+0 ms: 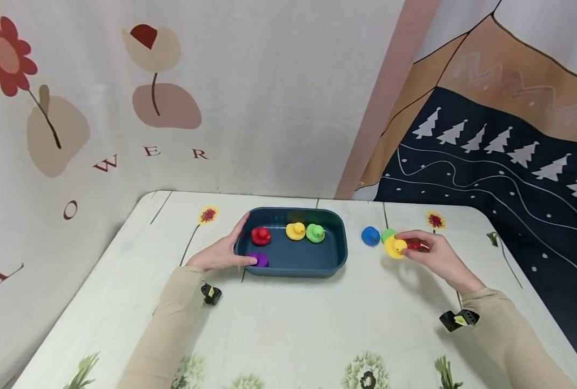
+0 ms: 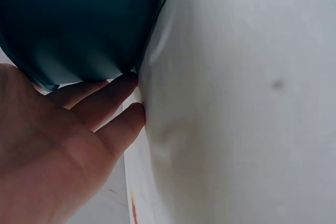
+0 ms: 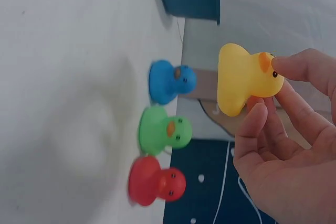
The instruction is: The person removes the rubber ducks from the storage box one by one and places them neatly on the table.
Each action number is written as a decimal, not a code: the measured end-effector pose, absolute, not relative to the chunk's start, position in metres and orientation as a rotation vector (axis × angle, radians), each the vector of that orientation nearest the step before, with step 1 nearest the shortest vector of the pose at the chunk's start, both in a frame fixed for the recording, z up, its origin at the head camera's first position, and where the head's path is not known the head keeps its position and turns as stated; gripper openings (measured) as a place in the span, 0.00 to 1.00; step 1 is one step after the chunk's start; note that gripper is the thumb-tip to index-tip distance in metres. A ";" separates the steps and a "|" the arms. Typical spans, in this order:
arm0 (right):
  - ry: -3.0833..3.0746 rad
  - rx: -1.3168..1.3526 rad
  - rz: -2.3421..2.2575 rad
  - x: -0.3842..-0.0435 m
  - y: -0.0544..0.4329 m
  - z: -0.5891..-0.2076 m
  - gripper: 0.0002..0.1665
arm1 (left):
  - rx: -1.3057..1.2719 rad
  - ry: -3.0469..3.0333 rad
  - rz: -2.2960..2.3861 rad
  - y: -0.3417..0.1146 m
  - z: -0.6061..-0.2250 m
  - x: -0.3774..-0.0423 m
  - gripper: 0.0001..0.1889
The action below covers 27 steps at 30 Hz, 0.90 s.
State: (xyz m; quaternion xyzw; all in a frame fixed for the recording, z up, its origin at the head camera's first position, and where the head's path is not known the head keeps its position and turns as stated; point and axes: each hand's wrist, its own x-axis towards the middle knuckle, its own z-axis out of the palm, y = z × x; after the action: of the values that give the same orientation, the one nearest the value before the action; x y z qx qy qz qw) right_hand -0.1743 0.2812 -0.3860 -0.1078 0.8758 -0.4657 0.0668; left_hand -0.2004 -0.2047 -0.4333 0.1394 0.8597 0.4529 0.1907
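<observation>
My left hand (image 1: 227,251) grips the left end of a dark blue plastic bin (image 1: 300,258), thumb over the rim and fingers along the outer wall (image 2: 84,35). Inside the bin sit a red rubber duck (image 1: 261,236), a yellow duck (image 1: 295,231), a green duck (image 1: 315,233) and, partly behind the thumb, a purple duck (image 1: 259,259). To the right, my right hand (image 1: 436,254) pinches another yellow rubber duck (image 3: 236,80) by its head, raised above the table. Just beyond it stand a blue duck (image 3: 170,82), a green duck (image 3: 164,129) and a red duck (image 3: 156,181).
A white tablecloth with printed flowers covers the table (image 1: 288,324). Behind it hangs a pale flower-printed curtain (image 1: 269,108), with a dark tree-patterned cloth (image 1: 463,178) at the right. Both wrists carry small black cameras.
</observation>
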 end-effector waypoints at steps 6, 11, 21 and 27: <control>2.693 -0.274 -1.361 -0.169 0.295 -0.389 0.22 | 0.393 2.414 1.274 -0.205 -0.433 -0.200 0.60; 2.739 -0.212 -1.328 -0.165 0.307 -0.390 0.24 | 0.395 2.409 1.279 -0.205 -0.433 -0.200 0.60; 2.827 -0.184 -1.322 -0.162 0.332 -0.392 0.23 | 0.412 2.419 1.277 -0.206 -0.432 -0.200 0.60; 2.854 -0.155 -1.357 -0.175 0.360 -0.420 0.25 | 0.416 2.423 1.275 -0.206 -0.433 -0.200 0.59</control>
State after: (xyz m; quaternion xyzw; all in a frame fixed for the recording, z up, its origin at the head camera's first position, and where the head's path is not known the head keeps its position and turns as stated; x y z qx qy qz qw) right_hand -0.1749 0.3601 -0.4197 -0.0490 0.9019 -0.4290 -0.0113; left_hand -0.2002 -0.2056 -0.4332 0.1476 0.8598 0.4526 0.1849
